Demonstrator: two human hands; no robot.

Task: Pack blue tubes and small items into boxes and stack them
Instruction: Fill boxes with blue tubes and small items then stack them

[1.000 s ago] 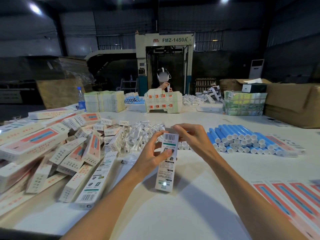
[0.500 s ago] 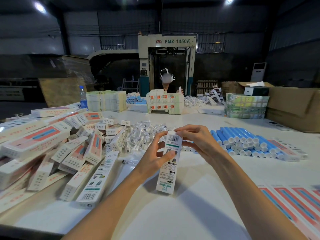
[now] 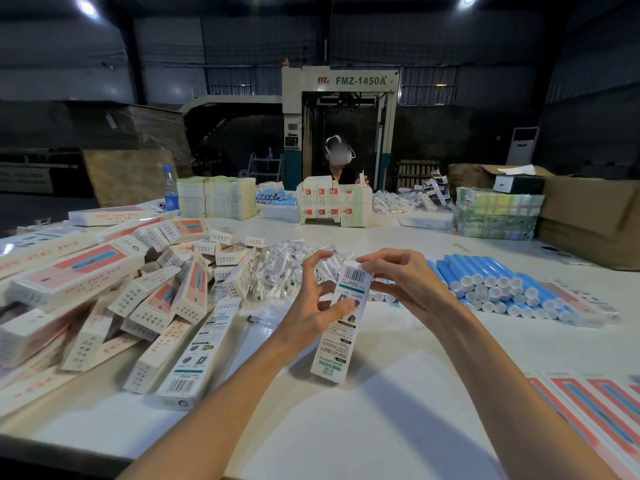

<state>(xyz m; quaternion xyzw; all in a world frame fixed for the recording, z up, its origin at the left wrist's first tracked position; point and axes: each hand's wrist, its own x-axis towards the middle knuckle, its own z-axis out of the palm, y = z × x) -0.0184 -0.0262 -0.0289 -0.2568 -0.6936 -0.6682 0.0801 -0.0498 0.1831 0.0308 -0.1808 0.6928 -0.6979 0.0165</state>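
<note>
Box (image 3: 341, 327) tipped rightward since earlier — left hand (image 3: 311, 306) pinched its middle, right hand (image 3: 405, 285) held its top; closing step, likely — next: tuck flap, stack onto pile (image 3: 138, 289) left of box.

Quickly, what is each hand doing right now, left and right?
Left hand: holds the white box by its middle.
Right hand: pinches the box's top end.

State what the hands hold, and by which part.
One long white box: the left hand grips its middle, thumb on the printed face; the right hand pinches its top end.
</note>
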